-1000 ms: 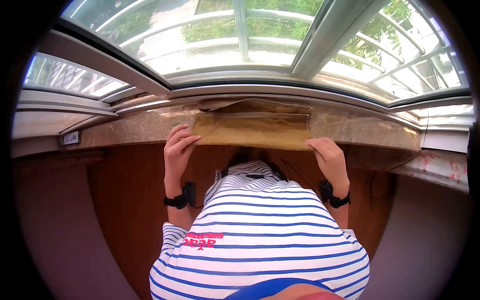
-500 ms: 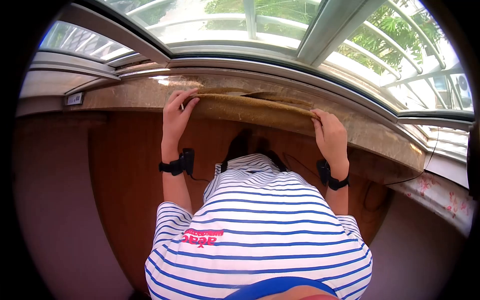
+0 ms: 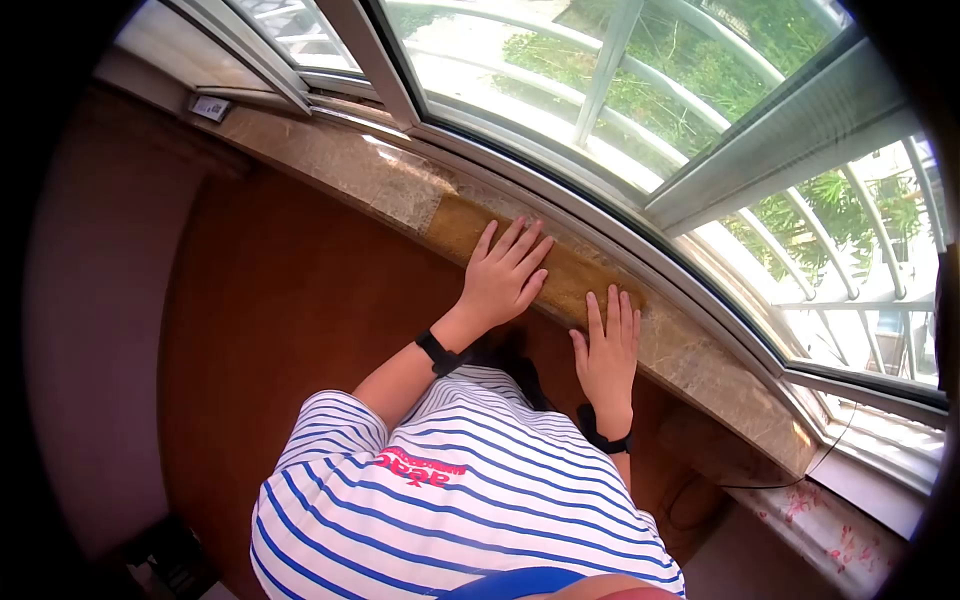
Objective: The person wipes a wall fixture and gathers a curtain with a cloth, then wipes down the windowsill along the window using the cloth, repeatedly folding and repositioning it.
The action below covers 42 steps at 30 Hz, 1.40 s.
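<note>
A brown cloth (image 3: 462,226) lies flat along the stone windowsill (image 3: 390,185). My left hand (image 3: 503,275) rests palm down on the cloth with its fingers spread. To its right, my right hand (image 3: 608,350) lies flat as well, fingertips on the cloth near its right end and the palm over the sill's front edge. Both hands are open and hold nothing. Parts of the cloth are hidden beneath them.
Behind the sill runs the window frame (image 3: 560,190), with white bars outside the glass. A small digital device (image 3: 210,107) stands at the sill's left end. A thin dark cable (image 3: 775,487) hangs at the right, by a floral-patterned cloth (image 3: 830,530).
The cloth was held up by its two ends, folded; now it lies flat on the sill. Both hands have let go of the ends and moved closer together onto it. The view has turned.
</note>
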Tool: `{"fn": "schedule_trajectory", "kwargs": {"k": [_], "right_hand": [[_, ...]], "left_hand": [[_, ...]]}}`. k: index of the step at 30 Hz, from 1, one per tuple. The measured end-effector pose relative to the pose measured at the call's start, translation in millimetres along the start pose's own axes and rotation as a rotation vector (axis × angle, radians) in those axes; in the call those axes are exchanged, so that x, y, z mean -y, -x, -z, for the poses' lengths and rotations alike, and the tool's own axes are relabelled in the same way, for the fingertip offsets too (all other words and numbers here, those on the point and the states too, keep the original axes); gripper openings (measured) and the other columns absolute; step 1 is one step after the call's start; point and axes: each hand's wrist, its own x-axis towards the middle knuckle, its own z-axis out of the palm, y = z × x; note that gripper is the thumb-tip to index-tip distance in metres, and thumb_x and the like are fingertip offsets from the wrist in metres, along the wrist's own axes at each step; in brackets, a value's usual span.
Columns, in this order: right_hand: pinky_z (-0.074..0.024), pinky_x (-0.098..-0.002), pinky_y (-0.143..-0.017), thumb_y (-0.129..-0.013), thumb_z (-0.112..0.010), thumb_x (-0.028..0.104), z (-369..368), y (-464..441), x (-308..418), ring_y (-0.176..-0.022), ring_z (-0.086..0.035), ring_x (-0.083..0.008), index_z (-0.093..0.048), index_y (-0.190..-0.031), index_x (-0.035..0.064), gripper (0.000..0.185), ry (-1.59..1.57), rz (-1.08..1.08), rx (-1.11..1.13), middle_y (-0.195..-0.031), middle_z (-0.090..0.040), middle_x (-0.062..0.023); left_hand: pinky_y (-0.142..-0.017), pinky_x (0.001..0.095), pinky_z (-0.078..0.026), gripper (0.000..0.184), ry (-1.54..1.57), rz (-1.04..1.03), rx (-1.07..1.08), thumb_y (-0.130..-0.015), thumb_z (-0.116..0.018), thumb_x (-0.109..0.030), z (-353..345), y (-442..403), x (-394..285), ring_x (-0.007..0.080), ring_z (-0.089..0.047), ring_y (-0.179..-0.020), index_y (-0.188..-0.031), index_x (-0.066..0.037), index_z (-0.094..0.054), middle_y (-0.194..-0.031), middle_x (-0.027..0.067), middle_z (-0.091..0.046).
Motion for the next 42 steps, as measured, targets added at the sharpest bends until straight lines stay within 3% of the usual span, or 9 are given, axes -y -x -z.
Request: {"fn": "schedule_trajectory", "kwargs": {"k": [7,10,16,21,30,32,37,40,42], "right_hand": [[-0.0265,-0.0545,-0.118,-0.095,-0.063,0.038,-2.3,-17.2,21.7,-0.143,-0.035,-0.0381,-0.053,-0.142,0.0119,0.055,-0.122,0.005,-0.052,-0.151,-0.044,-0.0185],[-0.0234,-0.0564,-0.118,-0.093,-0.063,0.042,-2.7,-35.2,61.9,-0.146,-0.031,-0.0383,-0.051,-0.145,0.0148,0.06,0.078,0.084,0.04,-0.155,-0.039,-0.0177],[-0.0191,-0.0607,-0.118,-0.089,-0.066,0.047,-38.8,-77.2,112.6,-0.147,-0.026,-0.0441,-0.045,-0.149,0.0131,0.072,0.09,0.102,0.1,-0.158,-0.032,-0.0224],[-0.0178,-0.0623,-0.118,-0.087,-0.067,0.049,-92.6,-141.0,178.6,-0.146,-0.024,-0.0473,-0.042,-0.151,0.0121,0.078,0.135,0.175,0.059,-0.158,-0.028,-0.0248],[-0.015,-0.0627,-0.118,-0.083,-0.068,0.055,-131.7,-291.1,378.4,-0.147,-0.022,-0.0482,-0.041,-0.151,0.0099,0.086,0.012,0.228,0.115,-0.157,-0.029,-0.0271],[-0.0142,-0.0629,-0.118,-0.083,-0.069,0.056,-153.1,-321.2,401.1,-0.147,-0.022,-0.0482,-0.042,-0.151,0.0088,0.087,-0.01,0.238,0.101,-0.157,-0.03,-0.0266],[-0.0147,-0.0624,-0.118,-0.082,-0.069,0.056,-205.4,-343.1,407.2,-0.147,-0.024,-0.0464,-0.042,-0.15,0.0077,0.088,0.024,0.231,0.061,-0.158,-0.031,-0.0242],[-0.0154,-0.0613,-0.119,-0.082,-0.07,0.056,-201.7,-331.3,398.1,-0.148,-0.024,-0.0443,-0.042,-0.15,0.008,0.088,0.037,0.266,0.017,-0.158,-0.032,-0.0232],[-0.016,-0.0604,-0.119,-0.082,-0.07,0.055,-193.0,-326.7,395.6,-0.148,-0.025,-0.0428,-0.042,-0.15,0.0084,0.087,0.04,0.259,0.023,-0.157,-0.033,-0.022]], "left_hand": [[-0.12,0.0515,-0.024,0.047,0.035,-0.051,-0.021,-0.095,-0.055,-0.034,-4.6,13.7,14.9,0.0292,-0.044,-0.141,-0.139,-0.016,-0.058,-0.15,0.0094,-0.05],[-0.118,0.0506,-0.029,0.049,0.142,-0.16,-0.013,-0.093,-0.057,-0.035,20.3,16.7,43.0,0.0279,-0.047,-0.138,-0.14,-0.019,-0.058,-0.15,0.0091,-0.05],[-0.119,0.0479,-0.03,0.049,0.141,-0.158,0.017,-0.09,-0.059,-0.034,38.6,10.6,122.6,0.0264,-0.049,-0.136,-0.138,-0.025,-0.06,-0.148,0.0072,-0.052],[-0.119,0.046,-0.031,0.049,0.097,-0.155,-0.02,-0.089,-0.06,-0.034,56.0,16.6,226.1,0.0246,-0.048,-0.138,-0.137,-0.027,-0.061,-0.147,0.0076,-0.053],[-0.116,0.0473,-0.036,0.045,0.165,-0.124,0.036,-0.088,-0.062,-0.032,151.8,5.4,465.7,0.0272,-0.053,-0.133,-0.132,-0.025,-0.065,-0.144,0.0091,-0.056],[-0.115,0.0485,-0.036,0.046,0.126,-0.009,-0.014,-0.087,-0.062,-0.032,146.7,2.6,501.2,0.0276,-0.053,-0.132,-0.131,-0.024,-0.066,-0.142,0.009,-0.057],[-0.115,0.0488,-0.036,0.046,0.144,0.024,-0.078,-0.084,-0.065,-0.03,110.7,12.8,535.3,0.0293,-0.051,-0.133,-0.129,-0.023,-0.068,-0.141,0.0083,-0.056],[-0.115,0.0493,-0.035,0.046,0.145,0.005,-0.133,-0.083,-0.067,-0.03,109.9,18.0,522.7,0.0295,-0.049,-0.134,-0.128,-0.023,-0.069,-0.144,0.0081,-0.053],[-0.116,0.049,-0.033,0.045,0.058,0.099,-0.175,-0.083,-0.069,-0.035,111.2,22.3,508.7,0.0324,-0.045,-0.138,-0.126,-0.021,-0.07,-0.145,0.0088,-0.053]]}}
